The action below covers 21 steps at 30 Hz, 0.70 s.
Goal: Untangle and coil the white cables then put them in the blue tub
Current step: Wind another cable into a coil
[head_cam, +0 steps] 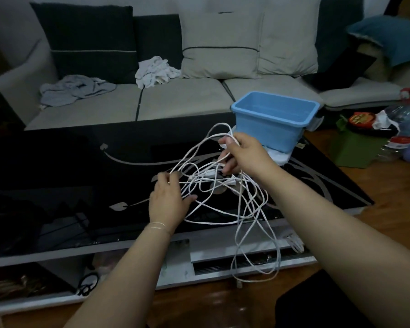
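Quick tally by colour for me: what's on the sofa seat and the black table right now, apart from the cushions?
White: 2, the tangled white cables held by both hands, and a crumpled white cloth on the sofa.
Blue: 1, the blue tub.
Grey: 1, a crumpled grey cloth on the sofa.
Total: 4

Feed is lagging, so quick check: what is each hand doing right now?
Left hand: fingers pinching a strand of the white cables.
Right hand: gripping a raised loop of the same tangle.
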Tool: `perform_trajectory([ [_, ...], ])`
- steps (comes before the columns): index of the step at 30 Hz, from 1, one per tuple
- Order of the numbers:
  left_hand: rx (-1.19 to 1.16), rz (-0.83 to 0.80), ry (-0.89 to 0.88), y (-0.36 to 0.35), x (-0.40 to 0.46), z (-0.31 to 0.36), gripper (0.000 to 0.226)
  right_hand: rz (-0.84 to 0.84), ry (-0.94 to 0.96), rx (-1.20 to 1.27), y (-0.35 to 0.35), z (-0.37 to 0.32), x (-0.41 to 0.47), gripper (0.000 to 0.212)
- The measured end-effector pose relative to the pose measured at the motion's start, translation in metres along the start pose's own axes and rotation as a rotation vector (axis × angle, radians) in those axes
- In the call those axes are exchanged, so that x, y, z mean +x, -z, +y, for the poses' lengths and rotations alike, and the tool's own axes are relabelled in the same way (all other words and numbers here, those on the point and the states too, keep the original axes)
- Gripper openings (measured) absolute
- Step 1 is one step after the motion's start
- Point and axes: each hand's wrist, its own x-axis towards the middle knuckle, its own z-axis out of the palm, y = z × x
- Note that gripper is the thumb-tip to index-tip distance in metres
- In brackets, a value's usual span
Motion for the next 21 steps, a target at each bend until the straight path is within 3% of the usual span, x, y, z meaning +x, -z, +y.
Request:
perform_trajectory([
  [3, -0.195, 0.074, -0.231, 0.002, 0.002, 0.017, 0.045, -0.129, -0.093, 0.191, 0.002, -0.006, 0.0, 0.02],
  [5, -0.345, 0.091, -0.259, 0.003, 0.005, 0.023, 0.019, -0.167, -0.14, 0.282, 0.004, -0.008, 0.0, 0.024],
  [7, -0.531, 0.115, -0.197, 0.011, 0.009, 0.025, 0.018, -0.116, -0.168, 0.259, 0.008, -0.008, 0.001, 0.031],
  [11, -0.908, 0.158, -0.027, 0.056, 0.018, 0.03, 0.028, 0.172, -0.188, 0.019, 0.026, 0.004, 0.012, 0.038],
  [14, -1.042, 0.215, 0.047, 0.084, 0.022, 0.035, 0.028, 0.204, -0.26, -0.187, 0.034, 0.015, 0.017, 0.035],
  [16, -1.067, 0.168, 0.052, 0.096, 0.022, 0.043, 0.026, 0.216, -0.172, -0.493, 0.032, 0.017, 0.011, 0.036],
  [17, -1.039, 0.133, 0.046, 0.1, 0.021, 0.047, 0.025, 0.237, -0.037, -0.518, 0.028, 0.013, 0.004, 0.039],
  [19, -0.965, 0.041, 0.023, 0.104, 0.019, 0.057, 0.023, 0.155, 0.241, -0.325, 0.014, -0.003, -0.016, 0.042],
  [21, -0.909, -0.013, -0.037, 0.105, 0.016, 0.063, 0.025, -0.034, 0.276, -0.122, -0.003, -0.017, -0.029, 0.04],
])
